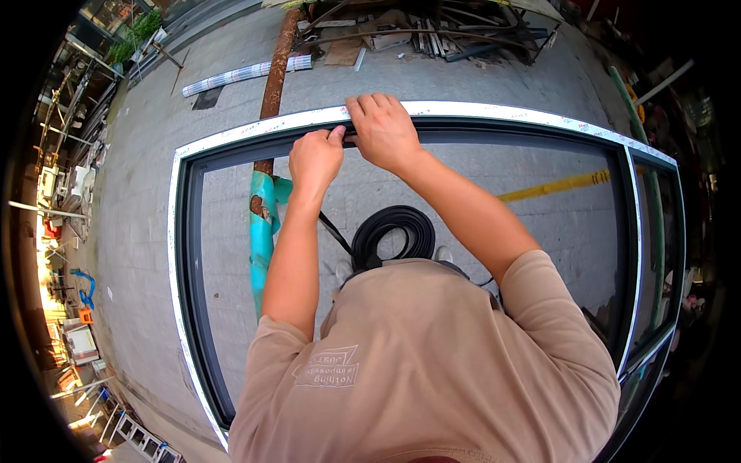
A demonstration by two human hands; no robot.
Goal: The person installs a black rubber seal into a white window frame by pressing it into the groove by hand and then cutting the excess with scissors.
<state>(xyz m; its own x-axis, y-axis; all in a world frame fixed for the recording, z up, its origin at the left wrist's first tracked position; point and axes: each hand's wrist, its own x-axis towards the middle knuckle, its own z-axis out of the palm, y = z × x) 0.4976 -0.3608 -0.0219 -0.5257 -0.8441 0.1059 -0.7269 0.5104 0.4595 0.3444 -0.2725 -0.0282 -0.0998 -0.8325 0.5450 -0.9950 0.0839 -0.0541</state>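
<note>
Both arms reach over a large dark window frame (532,117) whose outer faces carry white printed protective film. My right hand (384,133) grips its far rail, fingers curled over the filmed edge. Just left of it, my left hand (316,160) is closed at the rail's inner groove, thumb pressed forward. A black rubber strip (335,233) rises from a coil (395,231) below and passes behind my left forearm toward that hand. What lies between the left fingers is mostly hidden by the hand.
Beneath the frame runs a rusty pipe (279,65), partly wrapped in turquoise sheeting (262,231). A yellow bar (556,186) shows at right through the opening. Scrap boards and metal lengths (440,38) lie at the far side, near a wrapped roll (231,78). A ladder (143,441) stands lower left.
</note>
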